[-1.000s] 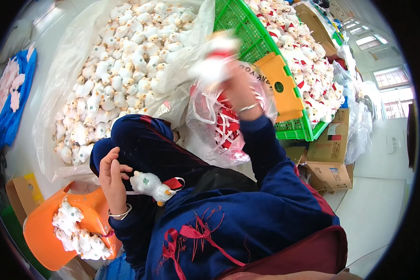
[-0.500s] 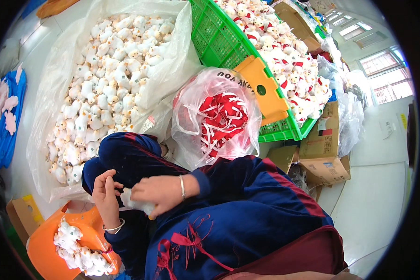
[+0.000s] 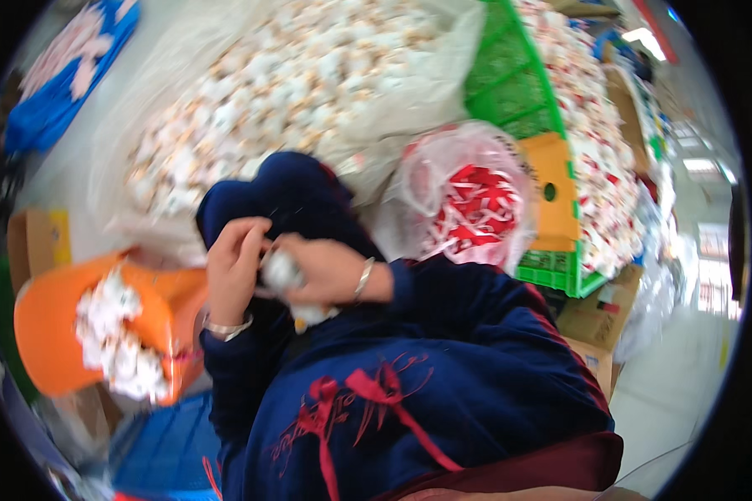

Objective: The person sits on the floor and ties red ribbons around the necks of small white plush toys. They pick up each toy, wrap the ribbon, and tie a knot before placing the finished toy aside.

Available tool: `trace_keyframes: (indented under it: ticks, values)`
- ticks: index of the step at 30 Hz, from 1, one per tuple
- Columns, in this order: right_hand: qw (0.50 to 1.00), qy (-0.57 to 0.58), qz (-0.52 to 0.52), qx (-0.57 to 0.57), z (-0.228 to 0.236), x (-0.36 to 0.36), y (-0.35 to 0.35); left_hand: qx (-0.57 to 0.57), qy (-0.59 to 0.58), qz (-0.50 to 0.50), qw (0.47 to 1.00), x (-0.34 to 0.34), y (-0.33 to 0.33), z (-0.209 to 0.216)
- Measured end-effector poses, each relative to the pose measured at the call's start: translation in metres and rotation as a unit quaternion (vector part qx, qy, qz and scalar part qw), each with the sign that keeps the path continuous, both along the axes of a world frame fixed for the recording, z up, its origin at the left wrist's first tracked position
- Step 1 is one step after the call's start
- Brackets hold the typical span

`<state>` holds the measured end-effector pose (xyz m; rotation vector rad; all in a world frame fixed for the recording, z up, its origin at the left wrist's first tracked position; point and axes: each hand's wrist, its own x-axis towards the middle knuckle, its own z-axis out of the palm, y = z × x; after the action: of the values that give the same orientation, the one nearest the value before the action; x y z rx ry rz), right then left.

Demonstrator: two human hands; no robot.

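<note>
Hands (image 3: 280, 271) unmoved on white toy (image 3: 282, 269); orange bin (image 3: 50, 326) crowds left.

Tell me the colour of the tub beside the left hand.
Orange; the tub holds white pieces, seen in the head view.

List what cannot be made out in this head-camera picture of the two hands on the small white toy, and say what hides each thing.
- Small white toy, head view: mostly covered by the right hand and left hand; motion blur hides its shape.
- Orange tub: far rim cut off by the fisheye edge.
- White pieces in the clear bag: blurred.
</note>
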<state>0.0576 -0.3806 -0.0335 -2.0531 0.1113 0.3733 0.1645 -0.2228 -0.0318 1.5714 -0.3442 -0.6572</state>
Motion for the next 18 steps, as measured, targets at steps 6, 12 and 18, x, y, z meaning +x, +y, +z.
trace_keyframes:
  ticks: [6, 12, 18]
  values:
    - [0.958, -0.114, -0.211, 0.157, -0.016, 0.018, -0.011, 0.017, -0.064, -0.131, 0.989, -0.002, 0.029, -0.005]
    - [0.885, -0.042, -0.308, 0.347, -0.007, 0.039, -0.033, -0.117, -0.002, -0.156, 0.981, -0.003, 0.025, 0.005]
    - [0.813, 0.008, -0.312, 0.491, 0.007, 0.039, -0.023, -0.205, 0.151, 0.037, 0.966, -0.012, -0.004, -0.006]
